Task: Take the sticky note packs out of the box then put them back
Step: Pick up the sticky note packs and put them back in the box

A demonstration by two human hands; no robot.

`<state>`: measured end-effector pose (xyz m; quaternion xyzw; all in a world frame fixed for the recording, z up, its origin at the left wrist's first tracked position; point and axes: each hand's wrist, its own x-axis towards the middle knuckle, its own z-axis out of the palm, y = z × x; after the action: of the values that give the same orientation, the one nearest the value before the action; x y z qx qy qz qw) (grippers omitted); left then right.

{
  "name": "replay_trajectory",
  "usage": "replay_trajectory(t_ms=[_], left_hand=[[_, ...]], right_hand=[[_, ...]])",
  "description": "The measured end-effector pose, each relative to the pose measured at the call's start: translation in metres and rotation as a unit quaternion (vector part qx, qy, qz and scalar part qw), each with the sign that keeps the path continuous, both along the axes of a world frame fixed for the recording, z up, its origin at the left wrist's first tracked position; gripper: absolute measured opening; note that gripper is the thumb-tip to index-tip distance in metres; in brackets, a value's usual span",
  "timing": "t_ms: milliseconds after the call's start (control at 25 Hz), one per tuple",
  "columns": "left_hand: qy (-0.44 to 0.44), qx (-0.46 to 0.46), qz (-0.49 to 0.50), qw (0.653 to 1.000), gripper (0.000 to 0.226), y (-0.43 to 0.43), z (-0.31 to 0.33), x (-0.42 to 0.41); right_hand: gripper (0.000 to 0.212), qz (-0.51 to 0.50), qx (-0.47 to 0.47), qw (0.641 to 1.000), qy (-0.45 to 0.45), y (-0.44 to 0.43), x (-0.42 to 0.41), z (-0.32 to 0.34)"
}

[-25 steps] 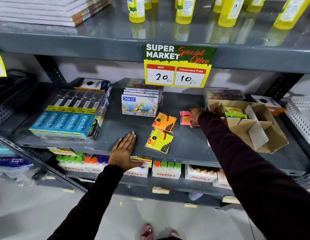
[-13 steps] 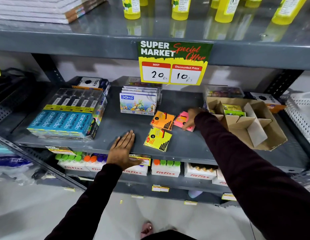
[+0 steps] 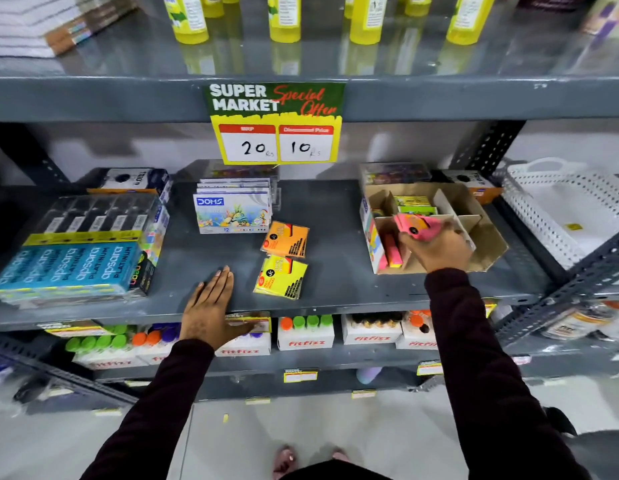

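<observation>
An open cardboard box (image 3: 488, 237) with dividers stands at the right of the grey middle shelf (image 3: 335, 216). My right hand (image 3: 439, 247) holds a pink sticky note pack (image 3: 413, 225) over the box's front compartments. Green packs (image 3: 415, 204) sit in a rear compartment, and another pink pack (image 3: 393, 251) stands on edge at the front left. An orange pack (image 3: 286, 239) and a yellow pack (image 3: 279, 278) lie on the shelf, left of the box. My left hand (image 3: 211, 306) rests flat on the shelf's front edge with fingers spread, holding nothing.
Blue pencil boxes (image 3: 76, 265) fill the shelf's left side, with DOMS colour boxes (image 3: 232, 211) at the middle rear. A price sign (image 3: 275, 123) hangs from the shelf above, below yellow bottles (image 3: 284, 15). A white perforated basket (image 3: 564, 209) sits to the right. Marker boxes (image 3: 306, 336) line the lower shelf.
My right hand has lifted the pink pack off the shelf beside the orange pack and carried it right, over the box. My left hand has stayed in place.
</observation>
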<state>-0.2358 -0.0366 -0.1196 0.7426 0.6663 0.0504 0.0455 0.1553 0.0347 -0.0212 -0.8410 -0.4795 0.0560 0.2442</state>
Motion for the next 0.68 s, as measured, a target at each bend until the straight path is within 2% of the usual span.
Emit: replay_trajectory(t_ms=[120, 240, 400, 560, 680], left_hand=[[-0.004, -0.001, -0.001, 1.000, 0.128, -0.001, 0.000, 0.000], [0.004, -0.004, -0.003, 1.000, 0.129, 0.000, 0.001, 0.000], [0.013, -0.006, -0.004, 1.000, 0.128, 0.002, 0.001, 0.000], [0.011, -0.008, 0.000, 1.000, 0.124, 0.001, 0.000, -0.001], [0.012, -0.012, -0.001, 1.000, 0.123, 0.001, 0.000, 0.001]], right_hand=[[0.060, -0.015, -0.019, 0.997, 0.070, 0.008, 0.017, -0.019], [0.068, -0.016, -0.055, 0.994, 0.098, 0.011, 0.012, -0.040], [0.055, -0.001, -0.049, 0.997, 0.058, 0.004, 0.000, -0.065], [0.051, 0.001, -0.039, 0.999, 0.020, -0.001, -0.005, -0.051], [0.045, 0.058, 0.075, 0.994, -0.049, -0.006, -0.040, -0.024]])
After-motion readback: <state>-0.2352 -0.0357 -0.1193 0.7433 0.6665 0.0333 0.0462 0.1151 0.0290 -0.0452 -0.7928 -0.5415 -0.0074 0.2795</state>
